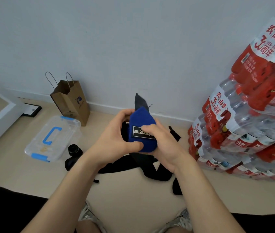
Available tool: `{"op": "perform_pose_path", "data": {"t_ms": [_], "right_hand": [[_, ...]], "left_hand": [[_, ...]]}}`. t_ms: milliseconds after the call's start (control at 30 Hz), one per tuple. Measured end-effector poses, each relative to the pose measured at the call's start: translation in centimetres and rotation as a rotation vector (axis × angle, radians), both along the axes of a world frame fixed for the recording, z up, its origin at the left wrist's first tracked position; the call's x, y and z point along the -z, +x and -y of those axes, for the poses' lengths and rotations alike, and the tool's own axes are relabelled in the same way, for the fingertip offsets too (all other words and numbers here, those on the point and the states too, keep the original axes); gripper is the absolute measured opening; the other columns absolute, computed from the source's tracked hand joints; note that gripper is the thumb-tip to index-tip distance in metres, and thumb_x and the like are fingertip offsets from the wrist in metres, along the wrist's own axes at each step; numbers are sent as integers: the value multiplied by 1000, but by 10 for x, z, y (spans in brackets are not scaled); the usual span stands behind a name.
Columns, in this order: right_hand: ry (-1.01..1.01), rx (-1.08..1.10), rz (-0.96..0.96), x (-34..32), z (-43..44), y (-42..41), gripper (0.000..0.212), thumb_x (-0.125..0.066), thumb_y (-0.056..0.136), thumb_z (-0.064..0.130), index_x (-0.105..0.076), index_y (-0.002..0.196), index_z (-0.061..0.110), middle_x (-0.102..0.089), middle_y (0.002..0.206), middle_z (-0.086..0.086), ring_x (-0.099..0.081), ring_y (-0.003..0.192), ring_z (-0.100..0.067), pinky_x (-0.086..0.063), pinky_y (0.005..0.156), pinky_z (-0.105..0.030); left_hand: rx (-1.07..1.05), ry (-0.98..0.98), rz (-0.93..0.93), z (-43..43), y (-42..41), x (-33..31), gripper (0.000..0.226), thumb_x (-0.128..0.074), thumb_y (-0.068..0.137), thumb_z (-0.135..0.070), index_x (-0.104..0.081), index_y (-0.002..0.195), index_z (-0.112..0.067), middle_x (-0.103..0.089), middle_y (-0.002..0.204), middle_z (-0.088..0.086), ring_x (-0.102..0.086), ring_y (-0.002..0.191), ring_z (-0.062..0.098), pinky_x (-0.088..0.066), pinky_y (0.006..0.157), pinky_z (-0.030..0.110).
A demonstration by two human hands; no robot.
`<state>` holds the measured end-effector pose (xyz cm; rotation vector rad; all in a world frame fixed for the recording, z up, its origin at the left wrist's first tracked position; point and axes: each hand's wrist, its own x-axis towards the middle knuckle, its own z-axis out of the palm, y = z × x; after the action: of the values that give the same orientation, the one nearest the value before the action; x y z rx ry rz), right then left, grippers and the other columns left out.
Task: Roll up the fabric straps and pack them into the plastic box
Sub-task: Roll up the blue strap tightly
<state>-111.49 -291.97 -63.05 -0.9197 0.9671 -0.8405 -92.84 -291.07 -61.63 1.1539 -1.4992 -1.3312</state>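
Observation:
A rolled blue fabric strap with a black label is held up in front of me. My left hand grips its left side, thumb across the lower edge. My right hand grips its right side, thumb on the label. A dark end of the strap sticks up behind the roll. Loose black straps lie on the floor below my hands. The clear plastic box, with blue latches and a blue handle on its closed lid, sits on the floor to the left.
A brown paper bag stands against the wall behind the box. Two black rolled items lie beside the box. Stacked packs of water bottles fill the right side. My shoes show at the bottom edge.

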Motion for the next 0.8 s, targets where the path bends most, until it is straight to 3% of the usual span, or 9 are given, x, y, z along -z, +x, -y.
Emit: {"op": "perform_pose_path", "data": {"t_ms": [67,167,300,400,533,700,800], "right_hand": [[-74,3,-1,-2,-2,3,35,-69,101,39,-63,135,33,-77,127,-3,-76,116,-26,-65,95,-51],[-275,79,-86,-5,-3,10,21,-60,112,26,-61,133,26,-75,124,-4,-75,116,-27,-63,100,-50],[-428,127,-243,-2,-4,18,19,-60,111,19,-62,129,22,-66,129,-16,-71,115,-28,-62,99,-46],[-339,200,-88,-6,-5,20,18,-61,105,13,-71,119,17,-72,117,-22,-74,103,-24,-64,82,-34],[-322,268,-69,-10,-3,13,16,-68,102,31,-77,112,21,-78,106,-14,-77,94,-35,-66,70,-43],[-195,332,-38,-5,0,21,19,-74,93,34,-72,109,26,-81,103,-3,-79,88,-18,-60,65,-24],[3,279,-1,0,-1,24,34,-74,90,42,-65,116,22,-79,107,-8,-79,90,-21,-66,73,-36]], "left_hand": [[12,-12,-50,0,2,1,83,-79,80,17,-51,144,-28,-71,124,-4,-77,109,23,-67,85,38],[-55,10,-127,-1,-5,5,83,-72,82,9,-45,150,-29,-71,125,6,-75,110,25,-63,86,34],[-68,220,-252,2,-12,9,59,-62,91,-20,-45,145,-39,-75,127,6,-75,116,30,-63,93,50],[-4,337,-351,2,-9,10,45,-65,94,-29,-53,137,-30,-73,127,18,-75,105,42,-63,77,47],[30,252,-280,2,-9,12,42,-70,85,-23,-58,124,-37,-72,123,11,-75,101,37,-58,79,41],[23,186,-196,2,-9,14,48,-64,76,-15,-57,120,-33,-70,115,10,-68,94,25,-60,81,41],[-55,112,-104,-2,-10,12,56,-62,71,-6,-51,119,-34,-64,110,16,-63,84,24,-57,73,44]]}}
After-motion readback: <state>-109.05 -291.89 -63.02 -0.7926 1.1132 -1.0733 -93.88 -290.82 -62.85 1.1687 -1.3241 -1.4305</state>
